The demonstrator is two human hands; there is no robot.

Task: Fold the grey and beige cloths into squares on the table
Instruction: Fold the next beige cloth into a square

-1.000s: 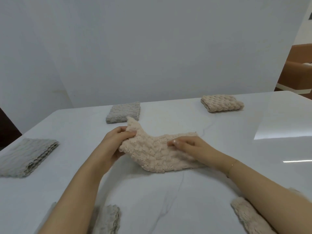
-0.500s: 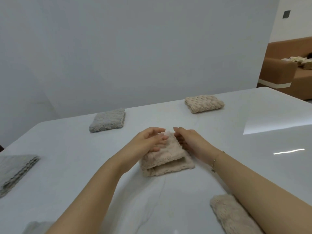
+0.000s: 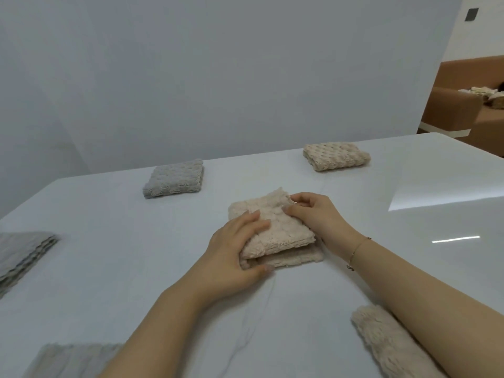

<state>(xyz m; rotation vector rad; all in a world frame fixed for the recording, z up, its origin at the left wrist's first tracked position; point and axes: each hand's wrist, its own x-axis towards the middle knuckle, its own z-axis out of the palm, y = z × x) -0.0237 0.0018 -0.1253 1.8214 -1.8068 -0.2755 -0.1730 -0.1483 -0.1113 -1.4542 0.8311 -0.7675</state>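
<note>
At the middle of the white marble-look table (image 3: 354, 268) my left hand (image 3: 234, 252) lies on the folded fluffy beige cloth (image 3: 275, 230), fingers straight across its top layer and thumb against the near edge, pressing rather than clasping. My right hand (image 3: 313, 216) is at the cloth's far right corner, thumb and fingertips pinching the upper layer there; a thin bracelet (image 3: 356, 252) circles that wrist. From my remote seat I read the cloth as doubled over into a rough square, the top layer sitting slightly askew on the bottom one. Beyond it, far left, rests a folded grey textured square cloth (image 3: 174, 178), and far right a folded beige knobbly square cloth (image 3: 336, 156), both well apart from my hands. On the left edge sits a grey ribbed cloth pile (image 3: 21, 255); near left, under my forearm, another grey cloth (image 3: 71, 358); near right, a beige fluffy cloth (image 3: 387, 342) partly under my right forearm. A brown sofa (image 3: 469, 110) shows far right.
</note>
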